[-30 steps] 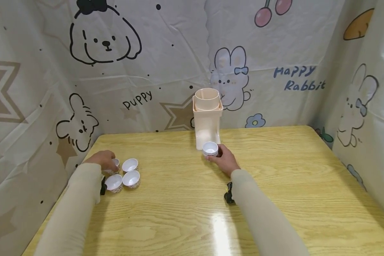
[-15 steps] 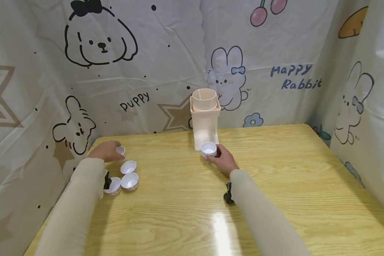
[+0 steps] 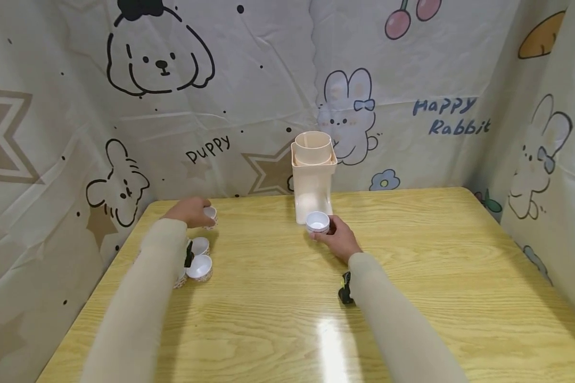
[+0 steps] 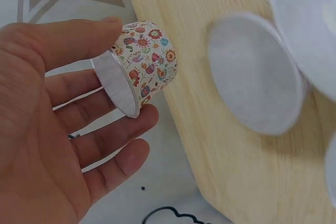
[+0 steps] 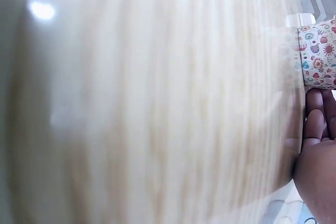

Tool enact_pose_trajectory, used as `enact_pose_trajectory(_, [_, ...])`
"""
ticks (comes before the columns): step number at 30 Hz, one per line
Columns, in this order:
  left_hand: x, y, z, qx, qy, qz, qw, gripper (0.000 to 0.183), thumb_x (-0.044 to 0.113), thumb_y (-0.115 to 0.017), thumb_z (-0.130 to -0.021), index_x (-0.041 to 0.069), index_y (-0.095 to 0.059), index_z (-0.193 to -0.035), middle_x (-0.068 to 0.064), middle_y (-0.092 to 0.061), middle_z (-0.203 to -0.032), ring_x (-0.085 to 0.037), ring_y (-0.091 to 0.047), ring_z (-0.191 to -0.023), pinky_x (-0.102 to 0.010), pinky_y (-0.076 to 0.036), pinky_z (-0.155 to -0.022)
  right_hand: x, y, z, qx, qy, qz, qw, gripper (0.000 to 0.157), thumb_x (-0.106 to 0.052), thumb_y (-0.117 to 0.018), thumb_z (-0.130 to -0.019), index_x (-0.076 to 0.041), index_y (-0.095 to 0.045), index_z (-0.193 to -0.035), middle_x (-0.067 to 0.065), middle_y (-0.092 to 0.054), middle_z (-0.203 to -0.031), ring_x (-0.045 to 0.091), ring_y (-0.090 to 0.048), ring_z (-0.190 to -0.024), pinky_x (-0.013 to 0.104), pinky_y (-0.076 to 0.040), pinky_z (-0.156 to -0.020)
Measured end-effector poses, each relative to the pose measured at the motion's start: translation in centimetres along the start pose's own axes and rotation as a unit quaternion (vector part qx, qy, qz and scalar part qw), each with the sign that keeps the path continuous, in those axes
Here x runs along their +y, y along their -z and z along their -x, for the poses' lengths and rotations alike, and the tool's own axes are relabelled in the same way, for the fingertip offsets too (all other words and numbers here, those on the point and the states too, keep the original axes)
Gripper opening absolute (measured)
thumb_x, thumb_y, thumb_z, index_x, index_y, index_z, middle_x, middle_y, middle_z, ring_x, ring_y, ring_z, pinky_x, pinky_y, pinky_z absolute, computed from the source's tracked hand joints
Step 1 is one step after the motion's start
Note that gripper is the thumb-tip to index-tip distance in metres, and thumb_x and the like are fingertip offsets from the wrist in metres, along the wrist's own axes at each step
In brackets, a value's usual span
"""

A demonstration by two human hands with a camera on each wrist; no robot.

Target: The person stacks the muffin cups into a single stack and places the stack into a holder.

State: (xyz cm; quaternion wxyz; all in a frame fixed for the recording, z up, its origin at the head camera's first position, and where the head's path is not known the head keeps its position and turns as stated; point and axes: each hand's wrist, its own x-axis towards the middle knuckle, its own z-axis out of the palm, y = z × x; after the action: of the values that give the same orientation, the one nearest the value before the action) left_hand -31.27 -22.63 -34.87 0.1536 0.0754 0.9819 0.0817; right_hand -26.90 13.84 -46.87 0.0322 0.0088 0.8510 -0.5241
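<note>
My left hand [image 3: 190, 211] pinches a small paper baking cup [image 3: 211, 216] above the table's far left part. In the left wrist view this cup [image 4: 149, 66] is tilted, its floral print outward, between the thumb and fingers. My right hand [image 3: 341, 242] holds another white-lined cup [image 3: 318, 222] upright in front of a peach plastic dispenser [image 3: 312, 186]. The right wrist view shows the same floral print on that cup [image 5: 319, 53]; whether it is a stack I cannot tell. The dispenser has a round tube [image 3: 313, 148] at its top.
More cups stand grouped under the left forearm: a front cup [image 3: 199, 267], a cup [image 3: 200, 246] behind it, and one partly hidden cup [image 3: 179, 280]. The wooden table [image 3: 268, 314] meets a printed cloth [image 3: 249, 80] at the back and sides.
My left hand has lifted a cup from the group and carried it away and to the right. The right hand and its cup have stayed in front of the dispenser.
</note>
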Motion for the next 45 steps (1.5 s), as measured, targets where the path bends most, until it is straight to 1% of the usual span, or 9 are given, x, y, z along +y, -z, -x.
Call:
enact_pose_trajectory(5, [2.0, 0.2, -0.8, 0.01, -0.03, -0.015, 0.9994, 0.067, 0.028, -0.064, -0.09, -0.001, -0.044, -0.147, -0.024, -0.047, -0.149, -0.042, -0.052, -0.128, -0.054, -0.044, -0.107, 0.2, 0.0, -0.1, -0.003, 0.001, 0.001, 1.0, 0.067, -0.029, -0.076, -0.087, -0.006, -0.045, -0.142, 0.017, -0.055, -0.14, 0.031, -0.053, -0.126, 0.047, -0.043, -0.109])
enact_pose_trajectory(10, [5.5, -0.1, -1.6, 0.026, -0.081, -0.036, 0.9957, 0.061, 0.029, -0.068, -0.086, 0.002, -0.054, -0.14, -0.019, -0.061, -0.134, -0.031, -0.062, -0.106, -0.046, -0.052, -0.088, 0.0, 0.1, 0.0, 0.0, -0.001, 0.002, 1.0, 0.067, -0.029, -0.076, -0.088, -0.006, -0.045, -0.142, 0.017, -0.054, -0.14, 0.03, -0.053, -0.125, 0.047, -0.042, -0.11])
enact_pose_trajectory(15, [9.0, -0.5, -2.0, 0.026, -0.117, -0.057, 0.9912, 0.053, 0.026, -0.07, -0.084, 0.007, -0.061, -0.132, -0.012, -0.067, -0.121, -0.023, -0.06, -0.091, -0.039, -0.052, -0.077, -0.1, 0.2, 0.1, 0.0, -0.003, 0.002, 1.0, 0.067, -0.028, -0.076, -0.087, -0.006, -0.045, -0.141, 0.017, -0.055, -0.14, 0.031, -0.053, -0.126, 0.047, -0.042, -0.11])
enact_pose_trajectory(21, [12.5, 0.0, -2.0, 0.021, -0.126, -0.056, 0.9902, 0.033, 0.021, -0.069, -0.083, 0.008, -0.068, -0.114, -0.007, -0.069, -0.101, -0.019, -0.053, -0.077, -0.031, -0.043, -0.063, 0.2, 0.4, 0.1, 0.001, 0.0, 0.003, 1.0, 0.066, -0.028, -0.076, -0.088, -0.006, -0.045, -0.142, 0.017, -0.054, -0.141, 0.031, -0.053, -0.127, 0.046, -0.042, -0.11])
enact_pose_trajectory(24, [14.2, 0.0, -2.3, 0.022, -0.137, -0.053, 0.9889, 0.041, 0.025, -0.071, -0.084, 0.009, -0.067, -0.121, -0.006, -0.07, -0.107, -0.018, -0.055, -0.08, -0.031, -0.046, -0.066, 0.3, 0.5, 0.1, 0.002, 0.001, 0.004, 1.0, 0.066, -0.028, -0.075, -0.089, -0.006, -0.044, -0.143, 0.017, -0.054, -0.141, 0.031, -0.053, -0.126, 0.046, -0.043, -0.11])
enact_pose_trajectory(28, [16.1, -0.2, -2.9, 0.018, -0.156, -0.038, 0.9869, 0.057, 0.032, -0.072, -0.085, 0.011, -0.059, -0.137, -0.007, -0.067, -0.127, -0.021, -0.061, -0.098, -0.037, -0.053, -0.084, 0.4, 0.6, 0.1, 0.001, 0.006, 0.005, 1.0, 0.066, -0.028, -0.074, -0.09, -0.005, -0.044, -0.143, 0.019, -0.054, -0.14, 0.031, -0.053, -0.125, 0.046, -0.043, -0.109])
enact_pose_trajectory(34, [18.5, -0.8, -3.7, 0.024, -0.189, -0.025, 0.9813, 0.064, 0.036, -0.072, -0.086, 0.012, -0.053, -0.143, -0.007, -0.06, -0.141, -0.024, -0.059, -0.123, -0.041, -0.049, -0.104, 0.4, 0.6, -0.2, -0.002, 0.006, 0.006, 1.0, 0.064, -0.027, -0.075, -0.089, -0.005, -0.044, -0.142, 0.017, -0.054, -0.141, 0.03, -0.053, -0.126, 0.046, -0.043, -0.11])
enact_pose_trajectory(40, [20.8, -1.7, -3.4, 0.021, -0.209, -0.023, 0.9774, 0.062, 0.029, -0.074, -0.086, 0.009, -0.054, -0.141, -0.007, -0.062, -0.138, -0.022, -0.061, -0.116, -0.038, -0.05, -0.101, 0.2, 0.6, 0.0, -0.003, 0.011, -0.002, 1.0, 0.062, -0.025, -0.074, -0.09, -0.006, -0.045, -0.141, 0.016, -0.055, -0.14, 0.03, -0.055, -0.125, 0.046, -0.045, -0.108])
enact_pose_trajectory(45, [21.6, -2.4, -2.9, 0.014, -0.212, -0.017, 0.9769, 0.06, 0.024, -0.075, -0.085, 0.008, -0.056, -0.14, -0.008, -0.064, -0.134, -0.021, -0.062, -0.111, -0.037, -0.052, -0.099, 0.0, 0.1, 0.1, -0.008, 0.009, -0.006, 1.0, 0.061, -0.025, -0.075, -0.089, -0.007, -0.046, -0.14, 0.015, -0.056, -0.139, 0.029, -0.056, -0.124, 0.044, -0.046, -0.107])
